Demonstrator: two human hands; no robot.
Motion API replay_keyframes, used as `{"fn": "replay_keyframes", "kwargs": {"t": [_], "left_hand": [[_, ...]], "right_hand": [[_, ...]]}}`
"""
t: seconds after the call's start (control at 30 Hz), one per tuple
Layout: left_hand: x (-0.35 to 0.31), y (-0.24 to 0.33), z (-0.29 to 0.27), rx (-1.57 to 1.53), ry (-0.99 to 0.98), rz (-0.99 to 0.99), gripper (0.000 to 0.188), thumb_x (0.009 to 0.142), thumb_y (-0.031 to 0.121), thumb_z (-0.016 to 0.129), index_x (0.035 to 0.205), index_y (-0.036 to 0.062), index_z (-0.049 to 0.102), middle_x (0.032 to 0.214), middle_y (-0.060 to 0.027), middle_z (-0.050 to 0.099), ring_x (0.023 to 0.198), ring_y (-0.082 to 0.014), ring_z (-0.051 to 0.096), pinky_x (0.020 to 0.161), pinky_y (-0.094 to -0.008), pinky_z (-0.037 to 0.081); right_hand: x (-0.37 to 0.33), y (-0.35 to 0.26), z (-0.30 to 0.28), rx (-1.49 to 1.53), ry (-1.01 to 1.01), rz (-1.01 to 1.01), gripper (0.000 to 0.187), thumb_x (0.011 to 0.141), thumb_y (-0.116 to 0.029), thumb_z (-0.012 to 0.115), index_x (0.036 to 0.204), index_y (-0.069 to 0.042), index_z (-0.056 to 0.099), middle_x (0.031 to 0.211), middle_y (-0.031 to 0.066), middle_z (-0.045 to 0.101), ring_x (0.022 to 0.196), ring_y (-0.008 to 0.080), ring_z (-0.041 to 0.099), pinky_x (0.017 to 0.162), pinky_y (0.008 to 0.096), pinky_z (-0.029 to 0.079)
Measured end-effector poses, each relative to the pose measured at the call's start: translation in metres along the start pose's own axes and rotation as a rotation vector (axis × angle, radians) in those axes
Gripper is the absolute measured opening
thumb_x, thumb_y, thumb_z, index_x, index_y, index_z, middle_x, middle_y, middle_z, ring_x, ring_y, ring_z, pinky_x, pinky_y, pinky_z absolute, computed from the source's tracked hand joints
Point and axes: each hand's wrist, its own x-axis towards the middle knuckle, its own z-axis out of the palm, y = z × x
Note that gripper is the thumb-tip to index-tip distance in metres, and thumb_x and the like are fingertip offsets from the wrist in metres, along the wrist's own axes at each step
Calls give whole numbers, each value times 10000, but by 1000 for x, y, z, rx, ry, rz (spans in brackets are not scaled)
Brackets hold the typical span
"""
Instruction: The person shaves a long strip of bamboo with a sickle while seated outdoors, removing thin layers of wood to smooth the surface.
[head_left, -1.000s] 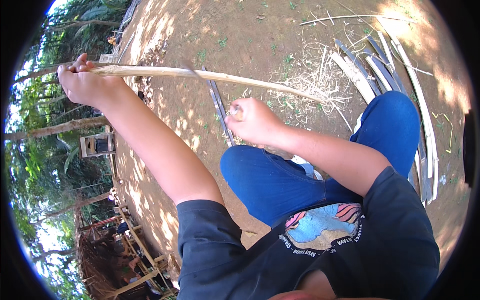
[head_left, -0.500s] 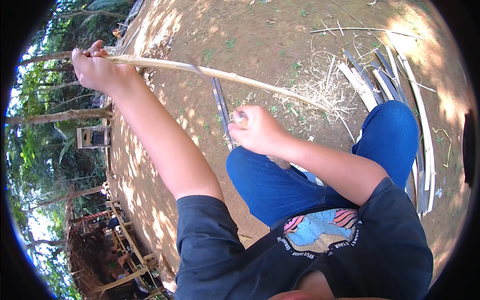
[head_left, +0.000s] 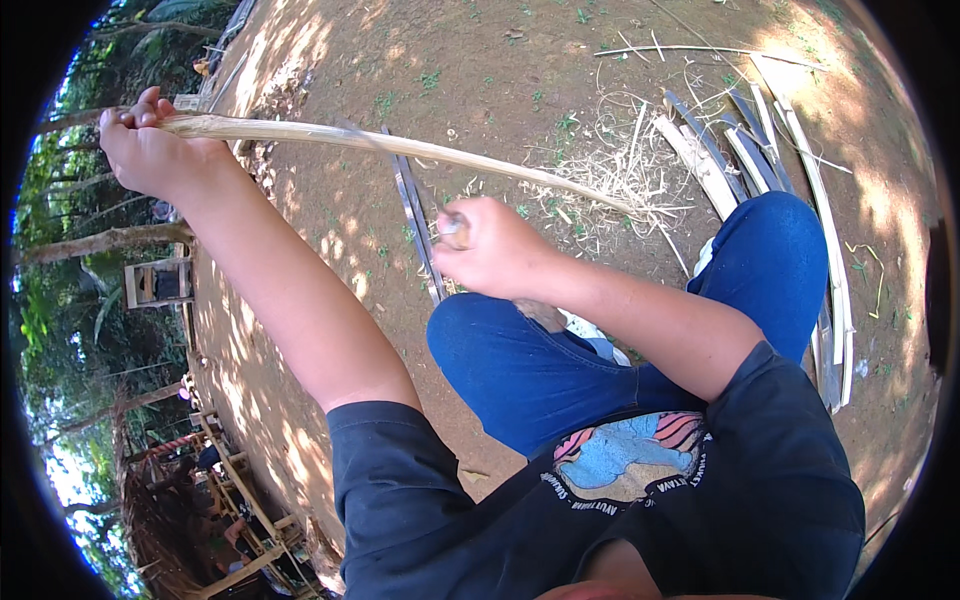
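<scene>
A long, pale peeled stick (head_left: pixel 470 160) slants from upper left down to a heap of shavings. My left hand (head_left: pixel 150 145) is closed around its upper left end, arm stretched out. Its far tip rests at the shavings (head_left: pixel 630 185) on the ground. My right hand (head_left: pixel 492 248), above my bent knee, is closed round a brownish handle (head_left: pixel 456 230), apparently a knife's. Its blade is smeared by motion, with a thin dark blur near the stick's middle. I cannot tell whether the blade touches the stick.
Long split strips (head_left: pixel 700 165), pale and dark, lie right of my knees. Another dark strip (head_left: pixel 412 205) lies on the earth beyond my right hand. A thin stick (head_left: pixel 710 50) is farther off. A thatched shelter (head_left: pixel 165 500) and tree trunks (head_left: pixel 105 240) stand at the left.
The whole scene has shifted left in the picture. My left hand still grips the stick's end, and my right hand still holds the handle, slightly lower relative to the stick.
</scene>
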Motion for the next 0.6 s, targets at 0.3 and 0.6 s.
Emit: {"fn": "replay_keyframes", "kwargs": {"t": [0.3,0.6], "left_hand": [[7,-4,0,64,51,-1,185,949,170,457,854,11,444,639,-44,462,705,-205,591,629,-291,435],[18,-10,-8,98,-59,-12,192,956,172,430,809,48,435,630,-42,481,679,-195,581,606,-282,420]], "right_hand": [[-19,67,-9,-2,39,244,158,796,-142,633,767,-7,555,581,57,560,547,157,570,517,347,444],[17,-43,19,16,-6,-142,145,758,-119,646,745,-1,563,561,106,543,517,195,533,531,382,441]]}}
